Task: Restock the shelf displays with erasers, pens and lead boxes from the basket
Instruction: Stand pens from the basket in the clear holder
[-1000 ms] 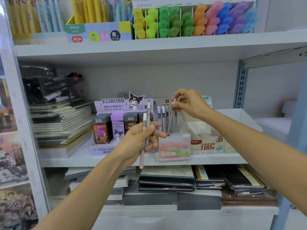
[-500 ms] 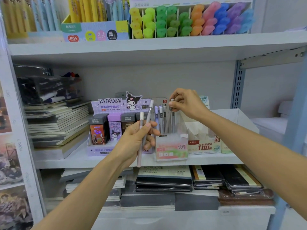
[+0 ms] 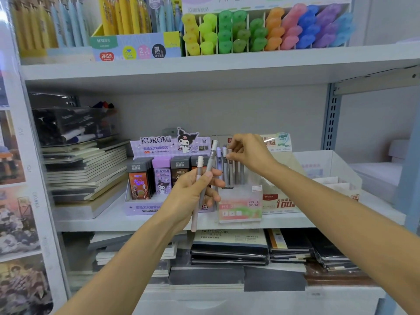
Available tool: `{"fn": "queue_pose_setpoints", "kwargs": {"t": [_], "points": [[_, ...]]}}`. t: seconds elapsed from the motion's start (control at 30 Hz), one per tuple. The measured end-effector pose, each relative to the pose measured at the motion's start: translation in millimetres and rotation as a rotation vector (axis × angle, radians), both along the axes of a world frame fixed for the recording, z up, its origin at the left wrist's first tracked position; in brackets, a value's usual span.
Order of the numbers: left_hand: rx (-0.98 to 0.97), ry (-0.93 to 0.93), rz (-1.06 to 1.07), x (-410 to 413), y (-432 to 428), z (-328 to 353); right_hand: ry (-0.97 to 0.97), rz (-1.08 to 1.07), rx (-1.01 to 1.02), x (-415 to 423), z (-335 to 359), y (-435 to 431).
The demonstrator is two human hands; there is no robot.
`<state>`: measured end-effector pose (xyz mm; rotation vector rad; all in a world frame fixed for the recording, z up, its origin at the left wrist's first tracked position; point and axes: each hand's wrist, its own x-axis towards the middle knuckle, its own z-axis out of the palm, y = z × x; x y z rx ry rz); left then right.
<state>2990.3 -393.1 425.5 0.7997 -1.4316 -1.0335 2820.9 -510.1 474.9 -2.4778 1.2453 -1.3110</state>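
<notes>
Stacked notebooks, wall posters, perforated upright

The left hand covers the middle of the two pens it grips and the right end of the Kuromi display. The pen pinched by the right hand disappears behind the Fruit Soda box front. The upper edge cuts off the top-shelf pens; the posters at left are blurred.
</notes>
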Motion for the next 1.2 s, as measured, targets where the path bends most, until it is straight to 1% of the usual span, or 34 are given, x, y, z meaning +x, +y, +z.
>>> {"fn": "queue_pose_setpoints", "kwargs": {"t": [0.07,0.1,0.13,0.17,0.2,0.23,0.3,0.37,0.43,0.53,0.57,0.63,0.7,0.73,0.8,0.9,0.97,1.2], "points": [[-0.005,-0.004,-0.001,1,1,1,-0.012,-0.04,-0.062,-5,5,4],[-0.009,-0.007,0.0,1,2,2,-0.081,-0.011,-0.074,-8,9,9],[-0.014,-0.009,0.002,1,2,2,-0.193,0.069,-0.033,-10,14,16],[-0.019,-0.009,0.004,0,2,3,-0.313,0.188,0.063,-10,18,25],[-0.023,-0.006,0.006,-2,3,4,-0.393,0.307,0.181,-10,21,34],[-0.027,-0.005,0.007,-5,3,5,-0.416,0.396,0.278,-8,23,42],[-0.033,-0.011,0.001,-11,4,7,-0.392,0.473,0.365,-3,21,53],[-0.022,-0.001,-0.012,-15,6,10,-0.419,0.516,0.394,-3,22,59],[0.014,0.023,-0.006,-16,8,12,-0.494,0.529,0.398,-13,31,61],[0.053,-0.031,0.057,-13,11,15,-0.669,0.466,0.312,-38,50,57],[0.066,-0.057,0.081,-13,10,15,-0.697,0.429,0.27,-46,54,54],[0.116,-0.056,0.09,-13,8,17,-0.666,0.342,0.217,-54,55,48],[0.155,0.006,0.054,-14,7,20,-0.585,0.249,0.219,-54,48,39],[0.156,0.026,0.045,-15,7,21,-0.552,0.203,0.226,-52,42,34],[0.135,0.008,0.067,-15,7,20,-0.487,0.138,0.225,-47,32,24],[0.075,-0.07,0.088,-12,6,16,-0.369,0.115,0.193,-41,17,12],[0.043,-0.091,0.072,-9,5,13,-0.299,0.118,0.181,-37,10,8],[0.044,-0.027,0.01,-7,3,7,-0.159,0.128,0.154,-37,12,4]]}}
